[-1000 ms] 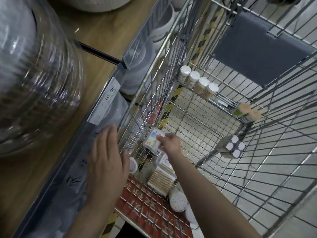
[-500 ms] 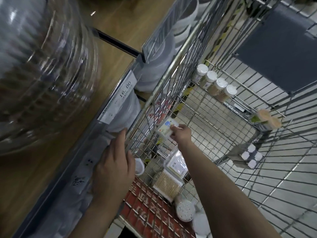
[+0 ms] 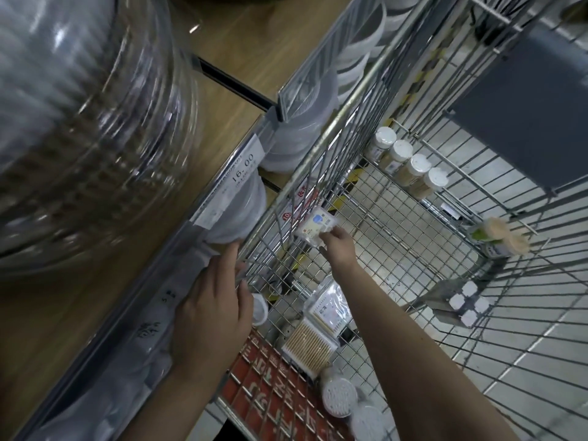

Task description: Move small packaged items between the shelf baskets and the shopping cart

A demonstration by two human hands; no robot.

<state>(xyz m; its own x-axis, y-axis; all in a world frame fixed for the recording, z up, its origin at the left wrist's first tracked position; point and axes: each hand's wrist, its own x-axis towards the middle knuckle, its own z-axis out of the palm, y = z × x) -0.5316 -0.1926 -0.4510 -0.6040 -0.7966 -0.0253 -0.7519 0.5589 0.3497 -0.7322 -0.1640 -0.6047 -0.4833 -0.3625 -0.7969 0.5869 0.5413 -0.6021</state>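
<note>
My right hand (image 3: 336,246) reaches down inside the wire shopping cart (image 3: 413,268) and pinches a small white packet with a blue mark (image 3: 316,229), held close to the cart's left wall. My left hand (image 3: 211,308) rests with its fingers on the cart's left top rail, beside the shelf edge. On the cart floor below my right arm lie a clear packet of sticks (image 3: 331,310), a box of cotton swabs (image 3: 308,348) and round white tubs (image 3: 340,396).
A wooden shelf (image 3: 127,281) with a price strip reading 16.00 (image 3: 243,168) runs along the left. Big clear plastic jars (image 3: 79,122) stand on it. White-capped bottles (image 3: 407,163) line the cart's far end; more packets (image 3: 467,302) lie at right.
My right hand has lifted the small packet up and forward along the cart's left wall. My left hand slid forward on the rail. The view has shifted.
</note>
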